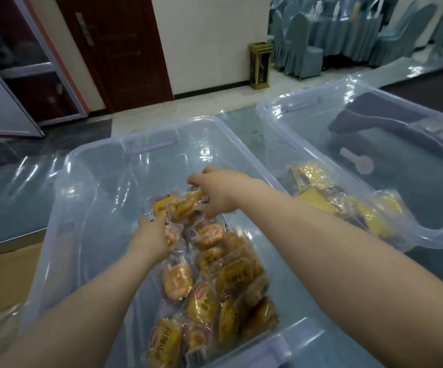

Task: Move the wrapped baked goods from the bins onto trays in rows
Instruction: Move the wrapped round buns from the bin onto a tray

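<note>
Head view: I take the near bin (95, 197) as my landmark, a clear plastic tub standing on the blue-covered surface (239, 131). Both of my bare arms reach into it from the near edge. The wrapped buns (215, 282) lie in a loose heap along the bin's right half, running from its near wall to about its middle.

My right hand (219, 191) is at the far end of that heap, fingers curled down and clamped on one packet (188, 203), which sits on top of the others. My left hand (151, 239) is just left of the heap's far end, close beside the right hand. Its fingers are pushed in among the wrappers and their tips are buried, so I cannot tell whether they are gripping a packet or only touching it.

To the right of the near bin, apart from it, stands a second clear bin (302, 104) holding wrapped yellow cake slices (318, 192) and a white scoop (358, 162). To the left of the near bin lies a cardboard box (0, 274). Beyond the near bin I see a dark red door (119, 49), a gold floor stand (260, 66) and cloth-covered chairs (300, 41).
</note>
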